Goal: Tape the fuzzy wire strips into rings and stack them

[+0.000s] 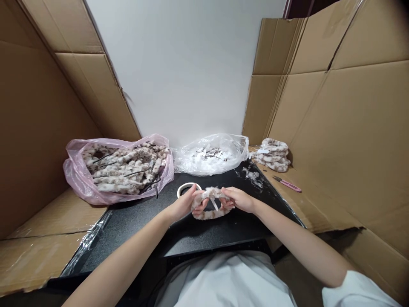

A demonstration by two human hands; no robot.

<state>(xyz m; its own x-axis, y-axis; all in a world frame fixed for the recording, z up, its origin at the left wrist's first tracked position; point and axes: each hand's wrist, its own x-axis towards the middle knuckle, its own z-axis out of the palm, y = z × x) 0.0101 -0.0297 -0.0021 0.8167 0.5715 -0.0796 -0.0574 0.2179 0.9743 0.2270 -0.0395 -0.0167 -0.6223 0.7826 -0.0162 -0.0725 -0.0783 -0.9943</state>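
Note:
Between my hands is a fluffy white-and-brown fur ring, held just above the black tabletop. My left hand is closed on its left side, thumb on top. My right hand pinches the right side the same way. A small white strip hangs from the top of the ring into its opening. Behind my left hand lies a roll of cream tape, partly covered by the fingers.
A pink bag of furry strips with dark wires stands left. A clear bag holds white pieces at the back. Stacked fur rings, pink-handled snips and loose fluff are right. Cardboard walls flank the table.

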